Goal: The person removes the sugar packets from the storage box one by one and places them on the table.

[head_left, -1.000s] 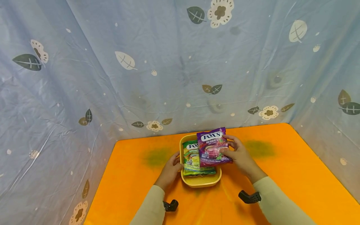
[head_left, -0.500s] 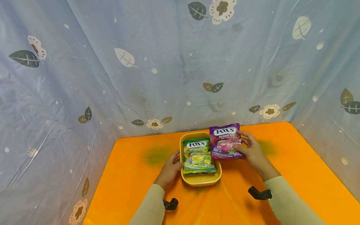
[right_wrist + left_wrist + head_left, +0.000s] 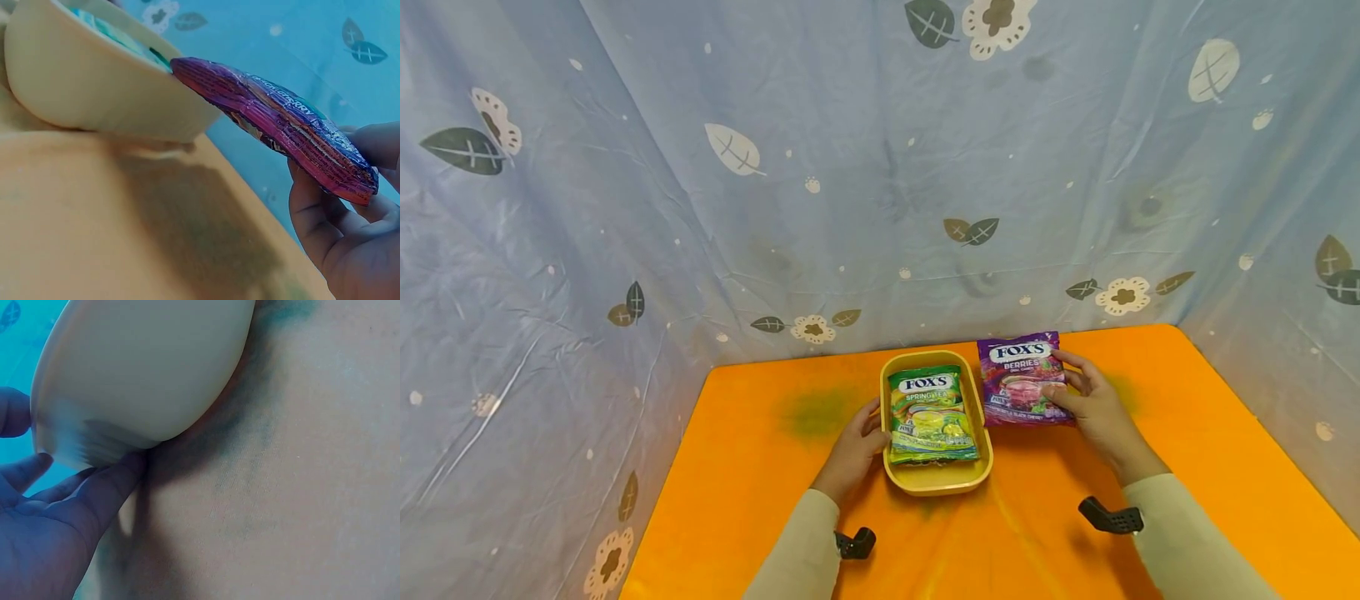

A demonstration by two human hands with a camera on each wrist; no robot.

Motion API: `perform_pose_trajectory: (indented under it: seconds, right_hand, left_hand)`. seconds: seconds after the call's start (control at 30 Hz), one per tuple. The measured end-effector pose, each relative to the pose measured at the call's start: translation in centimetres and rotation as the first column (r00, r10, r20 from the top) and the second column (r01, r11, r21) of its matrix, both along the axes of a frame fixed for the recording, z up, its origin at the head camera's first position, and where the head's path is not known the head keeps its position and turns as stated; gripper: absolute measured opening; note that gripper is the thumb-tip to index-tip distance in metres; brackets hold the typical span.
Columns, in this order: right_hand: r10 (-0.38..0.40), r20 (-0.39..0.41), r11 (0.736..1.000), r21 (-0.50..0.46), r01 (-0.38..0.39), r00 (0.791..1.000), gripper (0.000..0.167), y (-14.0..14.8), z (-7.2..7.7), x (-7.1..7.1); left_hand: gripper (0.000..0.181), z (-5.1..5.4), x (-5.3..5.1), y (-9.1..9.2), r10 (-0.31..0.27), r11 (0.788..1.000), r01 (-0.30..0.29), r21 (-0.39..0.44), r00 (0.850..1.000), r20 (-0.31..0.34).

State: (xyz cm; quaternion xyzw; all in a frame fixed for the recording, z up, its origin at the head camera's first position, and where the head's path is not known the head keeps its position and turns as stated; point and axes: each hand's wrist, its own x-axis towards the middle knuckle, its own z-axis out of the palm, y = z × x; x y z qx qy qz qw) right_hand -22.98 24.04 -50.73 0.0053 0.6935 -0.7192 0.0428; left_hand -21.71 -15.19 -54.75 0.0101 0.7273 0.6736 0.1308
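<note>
A purple Fox's Berries candy bag [image 3: 1021,379] is held above the table, just right of the yellow plastic container. My right hand [image 3: 1101,417] pinches its right side, thumb on the front and fingers behind; the right wrist view shows the candy bag [image 3: 275,128] edge-on, raised off the table. Inside the yellow container [image 3: 936,482] lies a green Fox's Spring Tea candy bag [image 3: 931,417], face up. At the container's left side, my left hand [image 3: 850,450] grips the wall. The left wrist view shows its fingers [image 3: 103,494] against the outer wall, thumb at the rim.
An orange cloth [image 3: 760,517] covers the table. Blue curtains with a flower and leaf print [image 3: 850,167] hang behind the table and along both sides. A black wrist mount [image 3: 1111,517] sits on the right sleeve, another mount [image 3: 856,543] on the left.
My right hand has carried the purple candy bag rightward, from over the container to beside it, uncovering the green bag. My left hand and the container have stayed in place.
</note>
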Motion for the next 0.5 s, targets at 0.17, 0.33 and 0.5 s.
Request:
perform_pose_trajectory:
  seconds: [0.17, 0.33, 0.5]
  right_hand:
    - [-0.001, 0.029, 0.999, 0.043, 0.000, 1.000, 0.079, 0.6, -0.4, -0.2]
    - [0.014, 0.026, 0.992, 0.127, -0.017, 1.000, 0.079, 0.9, -1.3, -0.2]
    - [0.035, 0.008, 0.988, 0.152, -0.036, 0.999, 0.076, 0.8, -2.3, -0.3]
  left_hand:
    - [0.074, 0.0, 0.0, 0.0, -0.003, 1.000, 0.003, 0.020, 1.000, -0.002]
    - [0.073, -0.1, 0.0, -0.1, 0.000, 1.000, 0.000, 0.016, 1.000, 0.002]
    - [0.074, 0.0, 0.1, -0.1, 0.000, 1.000, 0.000, 0.013, 1.000, 0.004]
